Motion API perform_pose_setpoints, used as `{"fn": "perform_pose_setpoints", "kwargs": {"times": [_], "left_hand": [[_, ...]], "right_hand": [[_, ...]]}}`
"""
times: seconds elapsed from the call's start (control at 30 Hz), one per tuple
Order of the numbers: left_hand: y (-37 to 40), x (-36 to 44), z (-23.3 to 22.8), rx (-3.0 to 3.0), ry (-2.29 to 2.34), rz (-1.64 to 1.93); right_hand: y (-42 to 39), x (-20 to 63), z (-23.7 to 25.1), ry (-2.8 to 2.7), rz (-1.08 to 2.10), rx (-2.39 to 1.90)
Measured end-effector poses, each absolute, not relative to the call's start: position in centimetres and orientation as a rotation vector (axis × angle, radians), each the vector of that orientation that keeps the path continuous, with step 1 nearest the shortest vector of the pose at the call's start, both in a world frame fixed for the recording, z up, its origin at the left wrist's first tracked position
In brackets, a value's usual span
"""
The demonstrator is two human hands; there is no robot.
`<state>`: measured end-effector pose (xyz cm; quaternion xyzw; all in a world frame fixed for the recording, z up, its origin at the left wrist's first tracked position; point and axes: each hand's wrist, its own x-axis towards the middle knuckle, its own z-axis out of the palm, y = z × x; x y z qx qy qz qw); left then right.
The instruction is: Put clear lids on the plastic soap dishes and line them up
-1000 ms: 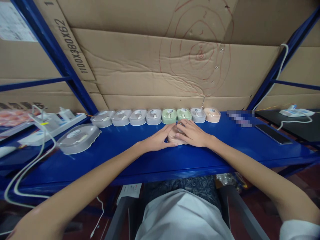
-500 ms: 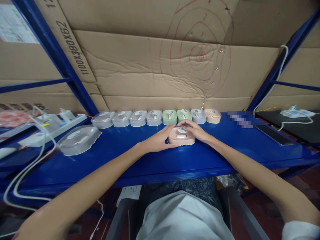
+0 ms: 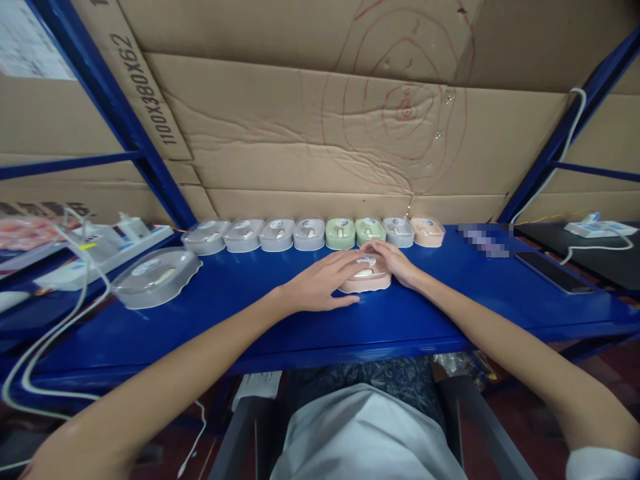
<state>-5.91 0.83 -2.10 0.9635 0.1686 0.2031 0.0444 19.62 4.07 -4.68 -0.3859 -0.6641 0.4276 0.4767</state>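
Observation:
A small peach-pink plastic box (image 3: 363,284) with a clear domed lid, a round sticker and a white oval tab sits on the blue table in front of me. My left hand (image 3: 325,280) lies over its left side and top, fingers stretched across the lid and thumb out, apart from the box's near edge. My right hand (image 3: 395,264) curves round the far right corner with its fingers bent, steadying the box. Part of the lid is hidden under the fingers.
Similar boxes stand in a row along the cardboard back wall, including a green box (image 3: 340,235) and a peach box (image 3: 429,233). A larger grey box (image 3: 156,280) and white cables (image 3: 60,327) lie left. A phone (image 3: 553,272) lies right.
My left hand has slid further over the lid, and its thumb has come away from the box's near side. My right hand stays at the right corner. The box has hardly moved.

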Motion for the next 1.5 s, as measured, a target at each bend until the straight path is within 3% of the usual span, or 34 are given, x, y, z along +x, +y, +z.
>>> {"fn": "perform_pose_setpoints", "kwargs": {"times": [0.23,0.57,1.0,1.5], "left_hand": [[-0.8,-6.8,-0.6,3.027,0.568,0.535],[-5.1,-12.5,-1.0,3.139,1.151,0.444],[-4.8,-22.0,-2.4,3.020,1.811,0.448],[-4.3,-24.0,-3.7,2.806,2.504,0.392]], "right_hand": [[3.9,19.5,-3.9,-1.399,1.324,-0.964],[4.2,19.4,-4.4,-1.446,1.266,-0.942],[4.4,19.4,-4.5,-1.525,1.235,-0.932],[4.6,19.4,-4.9,-1.507,1.246,-0.936]]}}
